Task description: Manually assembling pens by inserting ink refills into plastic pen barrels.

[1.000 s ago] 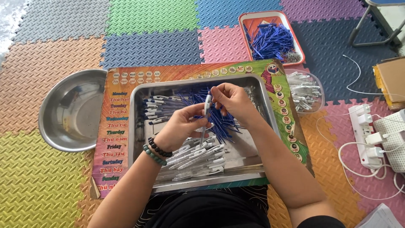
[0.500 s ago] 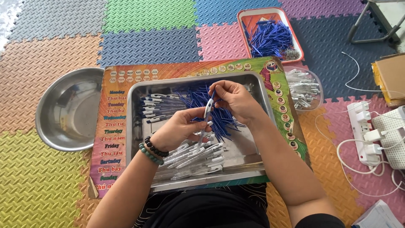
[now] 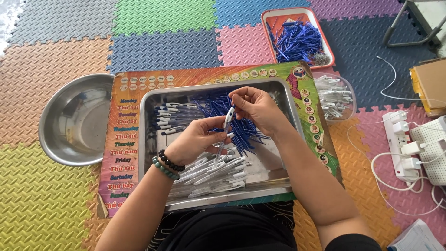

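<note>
Over a rectangular steel tray [image 3: 148, 139] both hands work on one pen [image 3: 226, 124], a clear barrel with a white and blue top. My left hand [image 3: 197, 139], with bead bracelets at the wrist, grips its lower part. My right hand [image 3: 258, 109] pinches its upper end with the fingertips. Inside the tray lie a heap of blue refills [image 3: 223, 109], a row of finished pens [image 3: 169, 121] at the back left and a pile of clear pen barrels [image 3: 216, 174] at the front.
The tray rests on a colourful printed board [image 3: 125, 153] on foam floor mats. A round steel bowl [image 3: 76, 118] sits left. A red tray of blue refills [image 3: 297, 37] and a clear tub of white pen parts [image 3: 334, 95] lie behind right. A power strip with plugs [image 3: 406, 148] is far right.
My hands have shifted slightly and the pen is now held more upright between them, with my right fingertips on its top end.
</note>
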